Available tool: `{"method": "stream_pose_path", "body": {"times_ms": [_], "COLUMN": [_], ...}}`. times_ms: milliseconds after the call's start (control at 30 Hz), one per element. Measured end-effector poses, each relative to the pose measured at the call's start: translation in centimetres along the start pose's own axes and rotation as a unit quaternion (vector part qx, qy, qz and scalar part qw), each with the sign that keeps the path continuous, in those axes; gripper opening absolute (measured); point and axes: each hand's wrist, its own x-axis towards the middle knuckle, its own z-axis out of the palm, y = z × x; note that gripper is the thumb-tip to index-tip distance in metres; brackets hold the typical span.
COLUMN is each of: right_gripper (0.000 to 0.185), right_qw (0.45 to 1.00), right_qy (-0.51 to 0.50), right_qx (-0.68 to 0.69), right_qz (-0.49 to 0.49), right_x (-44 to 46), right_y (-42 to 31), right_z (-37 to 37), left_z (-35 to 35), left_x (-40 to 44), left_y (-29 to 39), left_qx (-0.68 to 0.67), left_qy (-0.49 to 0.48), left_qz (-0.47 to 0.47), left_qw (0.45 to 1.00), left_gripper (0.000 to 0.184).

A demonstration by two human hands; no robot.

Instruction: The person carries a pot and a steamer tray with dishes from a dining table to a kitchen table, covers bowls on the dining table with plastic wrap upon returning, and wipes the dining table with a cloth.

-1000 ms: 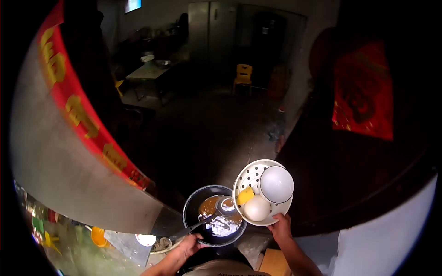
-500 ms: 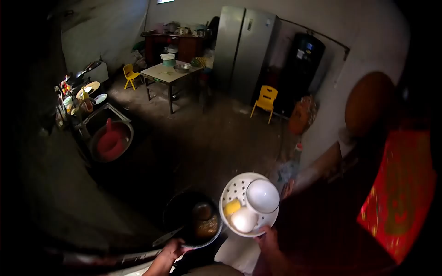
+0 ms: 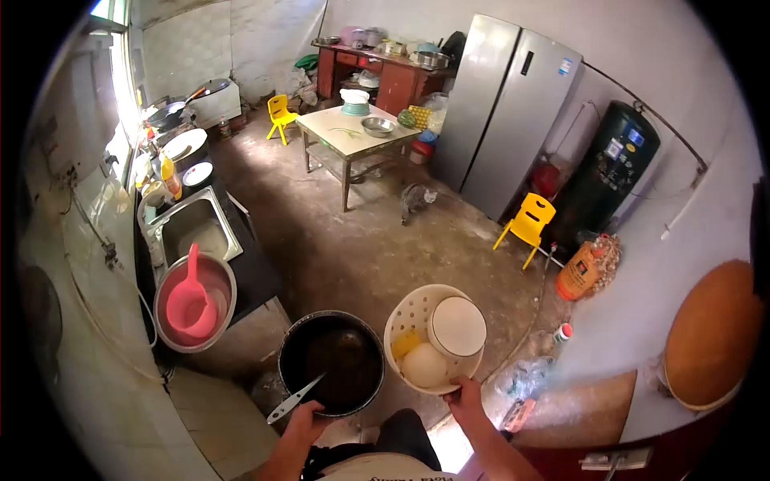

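Observation:
My left hand (image 3: 305, 420) is closed on the near rim of a dark pot (image 3: 289, 350). Inside the pot is dark brown liquid, and a ladle with a pale handle (image 3: 295, 398) leans over its left edge; the ladle's head is hidden. To the right, my right hand (image 3: 465, 398) grips the near rim of a white colander (image 3: 420, 303) with round holes. The colander carries a white bowl (image 3: 459, 326), a rounded white item (image 3: 424, 366) and a small yellow piece (image 3: 406, 343) whose kind I cannot make out. Pot and colander are side by side, held above the floor.
At left, a pink dipper (image 3: 191, 309) lies in a metal basin (image 3: 228, 309) beside the sink (image 3: 234, 239). A table (image 3: 329, 132), a grey cat (image 3: 415, 200), a fridge (image 3: 489, 112) and a yellow chair (image 3: 529, 224) stand ahead. A red door (image 3: 682, 453) is at lower right.
The view has brightened and turned leftward, so the furniture sits further right. The red door has slid to the lower right corner. Both hands keep hold of the pot and colander.

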Motion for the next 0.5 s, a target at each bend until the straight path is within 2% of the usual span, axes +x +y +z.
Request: {"method": "stream_pose_path", "body": {"times_ms": [100, 200, 300, 400, 433, 467, 500], "right_gripper": [0.025, 0.028, 0.03, 0.031, 0.031, 0.031, 0.029], "right_qw": [0.999, 0.999, 0.997, 0.995, 0.993, 0.991, 0.992], "right_qy": [-0.019, -0.029, -0.038, -0.025, -0.034, -0.039, -0.035], "right_qx": [-0.001, -0.031, -0.056, -0.087, -0.102, -0.122, -0.115], "right_qz": [0.031, 0.033, 0.034, 0.042, 0.039, 0.038, 0.037], "right_x": [7.9, 15.8, 24.1, 30.3, 34.1, 37.3, 40.1], "right_y": [-2.1, -4.5, -6.9, -10.2, -11.0, -11.1, -11.4], "right_z": [3.6, 7.3, 11.0, 18.1, 19.3, 20.6, 22.5], "left_z": [5.2, 6.0, 9.5, 9.2, 11.8, 10.4, 11.8], "left_x": [3.7, 10.9, 15.4, 21.8, 22.0, 24.5, 25.2], "left_y": [3.4, 5.6, 9.2, 12.8, 14.9, 15.4, 17.2], "left_qx": [-0.01, -0.063, -0.064, -0.082, -0.086, -0.066, -0.099], "left_qy": [0.076, 0.047, 0.114, 0.14, 0.151, 0.169, 0.167], "left_qz": [0.04, 0.051, 0.055, 0.04, 0.035, 0.053, 0.063], "left_qw": [0.996, 0.996, 0.99, 0.986, 0.984, 0.982, 0.979], "left_gripper": [0.041, 0.04, 0.038, 0.04, 0.041, 0.04, 0.038]}}
